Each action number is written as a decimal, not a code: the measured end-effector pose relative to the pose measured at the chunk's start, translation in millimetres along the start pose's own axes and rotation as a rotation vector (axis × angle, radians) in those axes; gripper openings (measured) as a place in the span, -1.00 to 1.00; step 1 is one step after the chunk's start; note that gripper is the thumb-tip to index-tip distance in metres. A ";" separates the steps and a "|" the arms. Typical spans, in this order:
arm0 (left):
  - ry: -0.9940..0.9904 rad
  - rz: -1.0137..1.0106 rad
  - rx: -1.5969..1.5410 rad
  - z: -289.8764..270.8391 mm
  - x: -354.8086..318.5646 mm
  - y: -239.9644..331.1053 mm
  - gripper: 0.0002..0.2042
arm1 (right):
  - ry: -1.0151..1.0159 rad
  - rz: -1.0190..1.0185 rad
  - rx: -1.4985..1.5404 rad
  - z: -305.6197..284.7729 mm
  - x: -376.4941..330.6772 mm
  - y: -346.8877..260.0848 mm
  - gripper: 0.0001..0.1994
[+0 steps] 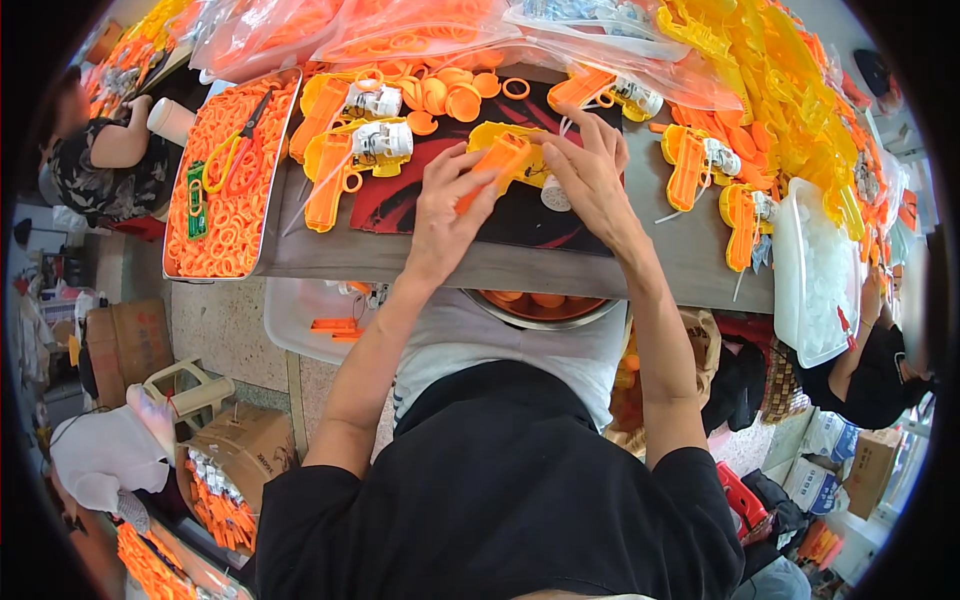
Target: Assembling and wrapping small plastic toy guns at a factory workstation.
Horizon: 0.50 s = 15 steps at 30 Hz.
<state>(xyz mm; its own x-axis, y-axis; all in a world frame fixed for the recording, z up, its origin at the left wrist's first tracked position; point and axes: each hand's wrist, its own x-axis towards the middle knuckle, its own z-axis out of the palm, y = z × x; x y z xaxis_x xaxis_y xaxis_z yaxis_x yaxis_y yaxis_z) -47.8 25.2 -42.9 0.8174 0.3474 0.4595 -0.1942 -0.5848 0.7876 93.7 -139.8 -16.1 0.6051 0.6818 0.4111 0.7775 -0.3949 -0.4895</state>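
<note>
Over a dark red-and-black mat [385,205], I hold an orange-and-yellow toy gun shell [505,155] between both hands. My left hand [450,205] is closed around its orange grip end. The fingers of my right hand [595,175] pinch the yellow side of the shell, partly hiding it. Just below my right fingers is a round white perforated part [555,194]. Left of the mat lie toy gun halves [328,180] fitted with white wired motor units [383,140]. More such toy gun halves [685,165] lie on the right.
A metal tray [292,130] of orange rings holds scissors [240,150] and a green tool [196,200]. Orange discs [460,100] lie behind the mat. Yellow shells [770,60] are heaped at the right, near a white bin [820,340] of clear pieces. Co-workers sit on both sides.
</note>
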 end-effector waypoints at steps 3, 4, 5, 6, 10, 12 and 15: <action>-0.009 -0.094 -0.102 -3.0 -4.0 -2.6 -0.75 | -0.044 -0.026 -0.043 -1.5 -9.0 -1.5 -0.63; -0.007 -0.135 -0.127 -4.1 -4.3 -3.0 -0.75 | -0.037 -0.022 -0.045 -2.3 -9.3 -0.1 -0.63; -0.010 -0.131 -0.132 -4.5 -3.3 -6.3 -0.74 | -0.047 -0.029 -0.064 -3.0 -9.2 1.4 -0.63; -0.013 -0.133 -0.131 -4.7 -2.2 -6.8 -0.74 | -0.063 -0.037 -0.078 -2.9 -11.2 1.8 -0.62; -0.001 -0.221 -0.316 -6.7 4.8 -5.3 -0.73 | -0.086 -0.007 -0.067 -5.5 -10.0 -0.2 -0.61; -0.039 -0.221 -0.255 -7.0 2.5 -7.8 -0.73 | 0.081 -0.018 -0.038 -7.3 -10.5 -6.6 -0.60; -0.035 -0.226 -0.271 -10.2 2.5 -7.7 -0.73 | 0.011 -0.040 -0.048 2.0 -3.3 -0.2 -0.57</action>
<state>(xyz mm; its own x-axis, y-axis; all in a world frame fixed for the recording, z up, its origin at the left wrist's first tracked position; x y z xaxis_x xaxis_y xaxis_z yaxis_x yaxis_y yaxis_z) -49.7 38.1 -43.6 0.8732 0.4177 0.2511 -0.1400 -0.2784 0.9502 91.3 -140.7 -19.0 0.5749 0.6908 0.4385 0.8084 -0.3967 -0.4349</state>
